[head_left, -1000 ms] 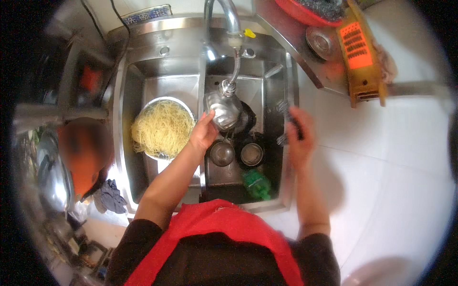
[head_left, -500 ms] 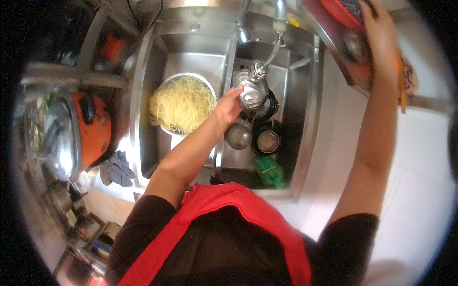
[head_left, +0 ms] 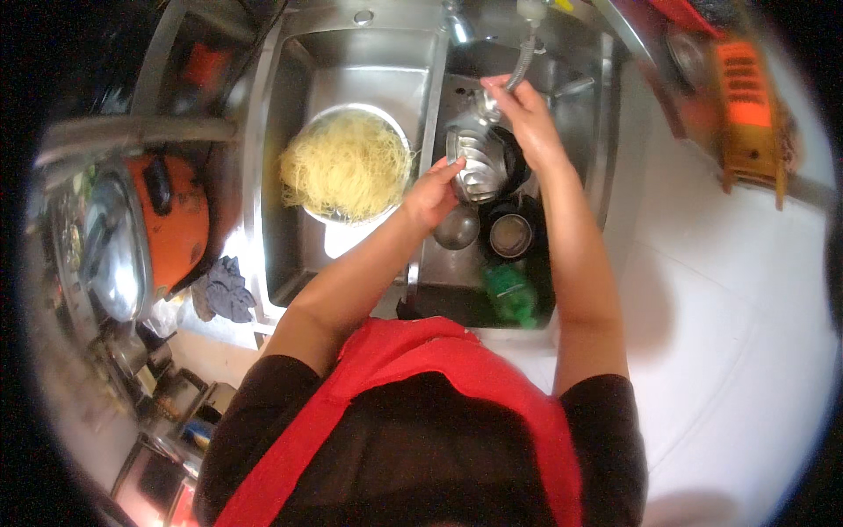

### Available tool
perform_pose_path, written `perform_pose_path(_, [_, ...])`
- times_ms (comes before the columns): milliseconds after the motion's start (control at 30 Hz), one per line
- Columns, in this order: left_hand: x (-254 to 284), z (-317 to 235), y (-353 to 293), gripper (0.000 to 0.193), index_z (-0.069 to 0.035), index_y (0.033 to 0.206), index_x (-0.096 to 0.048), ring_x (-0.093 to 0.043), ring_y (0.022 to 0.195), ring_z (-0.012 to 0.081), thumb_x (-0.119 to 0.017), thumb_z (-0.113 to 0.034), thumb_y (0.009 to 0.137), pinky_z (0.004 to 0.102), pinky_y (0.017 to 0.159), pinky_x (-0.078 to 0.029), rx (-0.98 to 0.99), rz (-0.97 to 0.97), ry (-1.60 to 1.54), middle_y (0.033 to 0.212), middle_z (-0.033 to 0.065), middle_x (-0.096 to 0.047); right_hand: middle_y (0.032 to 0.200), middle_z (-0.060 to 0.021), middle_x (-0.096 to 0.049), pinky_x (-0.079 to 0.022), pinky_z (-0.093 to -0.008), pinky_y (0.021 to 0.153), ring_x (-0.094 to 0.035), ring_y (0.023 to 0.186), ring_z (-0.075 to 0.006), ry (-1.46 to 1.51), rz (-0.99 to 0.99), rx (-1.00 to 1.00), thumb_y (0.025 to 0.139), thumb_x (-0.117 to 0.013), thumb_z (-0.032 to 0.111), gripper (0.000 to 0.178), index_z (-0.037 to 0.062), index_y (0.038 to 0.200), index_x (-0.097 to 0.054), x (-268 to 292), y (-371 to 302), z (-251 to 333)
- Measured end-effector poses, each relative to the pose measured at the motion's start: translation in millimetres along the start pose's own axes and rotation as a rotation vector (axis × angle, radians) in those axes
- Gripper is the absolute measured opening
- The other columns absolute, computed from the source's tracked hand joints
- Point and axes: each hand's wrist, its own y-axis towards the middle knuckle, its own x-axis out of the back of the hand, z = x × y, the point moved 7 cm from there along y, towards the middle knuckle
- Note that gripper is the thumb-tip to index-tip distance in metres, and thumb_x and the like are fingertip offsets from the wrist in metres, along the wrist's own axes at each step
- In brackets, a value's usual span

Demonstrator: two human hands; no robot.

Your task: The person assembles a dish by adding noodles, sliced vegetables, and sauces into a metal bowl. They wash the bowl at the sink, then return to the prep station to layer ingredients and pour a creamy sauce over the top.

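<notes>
My left hand (head_left: 430,197) grips the left side of a stack of shiny, curved metal pieces (head_left: 479,171), nested like small bowls, over the sink's right basin. Its fingers are partly hidden by the stack. My right hand (head_left: 532,127) is closed around the metal nozzle (head_left: 487,107) at the end of the flexible tap hose (head_left: 524,63), just above the stack. Below my hands in the basin are a round metal ladle bowl (head_left: 457,228), a dark round container (head_left: 511,235) and a green plastic bottle (head_left: 511,295).
In the left basin, pale yellow noodles (head_left: 344,167) heap over a round vessel's rim (head_left: 401,129). A second tap (head_left: 458,28) stands behind the divider. Left of the sink are an orange cooker (head_left: 182,220) and a dark cloth (head_left: 228,290). An orange slotted holder (head_left: 745,81) stands far right.
My right hand has come from the red-rimmed object at the upper right to the tap nozzle. My left hand still holds the metal stack under it. The view has shifted slightly.
</notes>
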Motion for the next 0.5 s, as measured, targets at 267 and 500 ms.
perform_pose_path(267, [-19, 24, -8, 0.028, -0.012, 0.114, -0.048, -0.058, 0.101, 0.0191, -0.059, -0.02, 0.089, 0.0414, 0.087, -0.046, 0.081, -0.023, -0.082, 0.111, 0.0035, -0.059, 0.102, -0.0039, -0.062, -0.042, -0.0257, 0.087, -0.055, 0.098, -0.0116, -0.014, 0.053, 0.029, 0.092, -0.053, 0.012, 0.02, 0.0023, 0.11, -0.055, 20, -34, 8])
perform_pose_path(500, [-24, 38, 1, 0.027, -0.013, 0.11, -0.051, -0.058, 0.101, 0.0195, -0.062, -0.02, 0.087, 0.0409, 0.088, -0.046, 0.081, -0.121, -0.165, 0.11, 0.0039, -0.06, 0.107, -0.008, -0.062, -0.04, -0.0334, 0.092, -0.057, 0.1, -0.0184, 0.113, -0.337, -0.039, 0.095, -0.048, 0.03, 0.037, 0.0043, 0.121, -0.055, 51, -64, -52])
